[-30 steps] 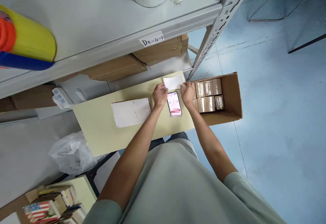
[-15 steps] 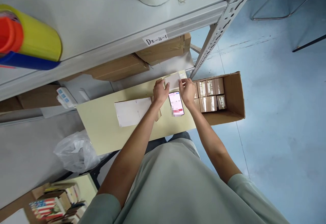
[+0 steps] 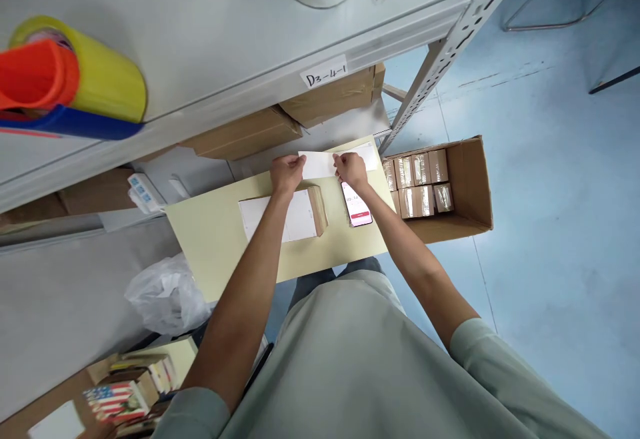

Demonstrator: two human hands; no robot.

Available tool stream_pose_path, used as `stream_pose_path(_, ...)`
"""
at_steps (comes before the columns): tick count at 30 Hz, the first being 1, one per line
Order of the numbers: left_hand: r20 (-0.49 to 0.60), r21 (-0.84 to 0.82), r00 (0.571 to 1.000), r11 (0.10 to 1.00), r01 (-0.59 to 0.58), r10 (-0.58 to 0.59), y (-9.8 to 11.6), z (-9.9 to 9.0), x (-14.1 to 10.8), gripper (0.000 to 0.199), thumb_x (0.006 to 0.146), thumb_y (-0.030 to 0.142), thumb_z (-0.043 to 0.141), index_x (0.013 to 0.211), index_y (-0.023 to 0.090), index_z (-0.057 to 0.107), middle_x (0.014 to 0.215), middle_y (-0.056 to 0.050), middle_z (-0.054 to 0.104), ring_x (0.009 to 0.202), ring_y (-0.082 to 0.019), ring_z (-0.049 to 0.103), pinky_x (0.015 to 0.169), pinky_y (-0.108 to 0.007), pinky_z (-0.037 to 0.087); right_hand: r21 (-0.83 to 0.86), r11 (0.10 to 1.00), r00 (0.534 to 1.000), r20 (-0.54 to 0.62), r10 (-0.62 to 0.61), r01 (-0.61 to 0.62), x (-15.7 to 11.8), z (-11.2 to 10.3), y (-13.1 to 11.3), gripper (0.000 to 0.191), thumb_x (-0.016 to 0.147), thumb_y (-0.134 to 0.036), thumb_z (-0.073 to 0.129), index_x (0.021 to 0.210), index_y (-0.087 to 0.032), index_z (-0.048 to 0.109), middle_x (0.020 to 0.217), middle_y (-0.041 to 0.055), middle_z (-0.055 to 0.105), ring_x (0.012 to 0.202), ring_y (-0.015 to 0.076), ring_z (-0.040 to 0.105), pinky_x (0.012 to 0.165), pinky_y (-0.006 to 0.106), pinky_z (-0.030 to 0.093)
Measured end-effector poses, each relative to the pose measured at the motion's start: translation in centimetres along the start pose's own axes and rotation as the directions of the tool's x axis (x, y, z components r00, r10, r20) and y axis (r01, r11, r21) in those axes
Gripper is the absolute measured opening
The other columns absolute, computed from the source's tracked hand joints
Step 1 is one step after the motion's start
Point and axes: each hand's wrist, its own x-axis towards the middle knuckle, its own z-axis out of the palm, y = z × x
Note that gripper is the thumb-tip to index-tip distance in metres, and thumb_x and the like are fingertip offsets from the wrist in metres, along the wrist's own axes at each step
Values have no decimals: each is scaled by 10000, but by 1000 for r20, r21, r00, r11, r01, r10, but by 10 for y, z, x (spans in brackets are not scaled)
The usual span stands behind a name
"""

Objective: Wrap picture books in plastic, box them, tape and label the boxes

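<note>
blue floor point(image 3: 550, 226) spreads off to our right; grey shelf point(image 3: 225, 39) overhangs the far side. pale yellow table point(image 3: 210, 239) is under our work. open carton point(image 3: 473, 182) sits just past the table's right end, taped packs point(image 3: 417, 201) in two rows inside. white-topped stack point(image 3: 300, 216) lies below our left hand, partly behind the forearm.

our left hand point(image 3: 287, 174) pinches the left end of a white slip point(image 3: 319, 165), our right hand point(image 3: 351, 171) pinches its right end, both grips narrow. slip spans the gap between hands, above the table's far half. phone point(image 3: 360, 207) lies just below our right hand; more white paper point(image 3: 369, 154) just past it.

risks, our guess: uneven pull bends or tears the slip; a low right wrist nudges the phone; left forearm skews the stack.

edges: far edge is near both hands, carton walls limit us rightward. widest tabletop room is left of the stack.
</note>
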Motion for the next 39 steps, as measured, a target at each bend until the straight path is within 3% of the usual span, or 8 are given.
stream_pose_path(6, 37, -83, 995, 992, 96, -93, -4, 2, -1, 283, 958, 407, 732, 772, 195, 707, 596, 13, 603, 596, -185, 626, 659, -297, 564, 54, 982, 983, -12, 182, -181, 35, 12, 16, 549, 1090, -505, 649, 605, -249, 623, 490, 4, 627, 427, 192, 632, 690, 328, 604)
stream_pose_path(17, 79, -92, 991, 989, 113, -106, -9, 2, 1, 243, 977, 346, 692, 799, 183, 714, 637, -3, 658, 604, -199, 686, 666, -307, 600, 141, 968, 978, 4, 209, -207, 44, 15, 25, 558, 1068, -484, 706, 585, -209, 650, 468, 9, 636, 367, 138, 560, 495, 247, 523)
stream_pose_path(25, 86, -65, 990, 991, 119, -113, -11, -5, 5, 237, 975, 333, 708, 811, 165, 742, 620, -10, 637, 631, -207, 692, 695, -308, 581, 86, 973, 976, -37, 216, -212, 40, 14, 21, 573, 1099, -460, 668, 596, -185, 652, 524, 40, 683, 366, 129, 553, 482, 245, 497)
stream_pose_path(28, 28, -130, 995, 986, 104, -101, -13, -19, 10, 274, 976, 394, 725, 813, 174, 733, 607, -2, 602, 631, -209, 672, 670, -312, 579, 65, 973, 974, -31, 223, -220, 40, 12, 19, 556, 1101, -474, 669, 631, -176, 658, 560, 52, 700, 388, 127, 566, 498, 249, 503)
stream_pose_path(32, 3, -278, 1000, 960, 19, -19, -20, -56, -3, 349, 888, 515, 822, 791, 195, 721, 605, 10, 598, 627, -194, 649, 627, -297, 579, 28, 969, 969, -20, 248, -247, 39, 10, 16, 529, 1104, -477, 668, 676, -166, 673, 601, 70, 717, 417, 130, 585, 498, 251, 496)
stream_pose_path(35, -2, -334, 999, 942, -42, 44, -25, -86, -40, 386, 860, 563, 826, 796, 195, 728, 676, -5, 665, 684, -194, 678, 664, -300, 605, 7, 967, 967, -24, 255, -255, 37, 9, 14, 521, 1127, -440, 631, 689, -161, 685, 600, 67, 713, 429, 130, 581, 485, 245, 486)
stream_pose_path(39, -14, -346, 995, 933, -100, 101, -32, -117, -109, 343, 864, 535, 800, 870, 193, 775, 827, -30, 767, 802, -206, 732, 787, -316, 627, -6, 955, 955, -24, 295, -295, 35, 7, 8, 478, 1130, -436, 627, 753, -154, 712, 572, 51, 693, 466, 140, 599, 535, 242, 522)
